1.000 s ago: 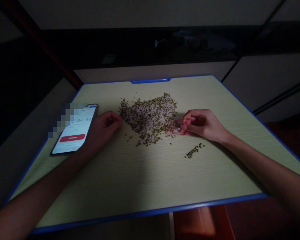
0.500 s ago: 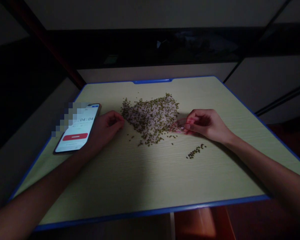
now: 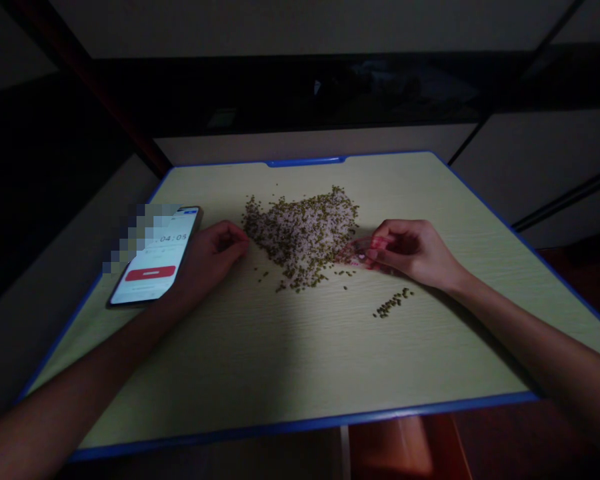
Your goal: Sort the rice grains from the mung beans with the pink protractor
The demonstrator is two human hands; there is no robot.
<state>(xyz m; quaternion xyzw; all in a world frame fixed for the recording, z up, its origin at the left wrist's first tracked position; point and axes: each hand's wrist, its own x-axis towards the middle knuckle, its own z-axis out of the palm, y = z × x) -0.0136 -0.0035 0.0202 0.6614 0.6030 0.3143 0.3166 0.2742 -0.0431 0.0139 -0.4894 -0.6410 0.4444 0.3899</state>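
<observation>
A pile of small green beans mixed with pale grains (image 3: pixel 305 233) lies in the middle of the table. My right hand (image 3: pixel 415 250), at the pile's right side, pinches a clear plastic piece with pink print (image 3: pixel 356 253) between thumb and fingers. Its far end reaches the pile's lower right edge; the hand covers the rest. At the left edge of the pile rests my left hand (image 3: pixel 220 245), fingers curled in toward the thumb, nothing visible in them. A short row of green beans (image 3: pixel 393 302) lies apart, nearer to me, below my right hand.
A phone (image 3: pixel 157 257) showing a running timer lies beside my left wrist. The light wood-grain table (image 3: pixel 260 373) has a blue rim and a blue handle (image 3: pixel 307 162) at its far side. Pale cabinet fronts (image 3: pixel 305 30) stand behind it.
The clear plastic piece has slid slightly left, farther into the pile's edge. The phone's timer has advanced a second. My left hand stays where it was.
</observation>
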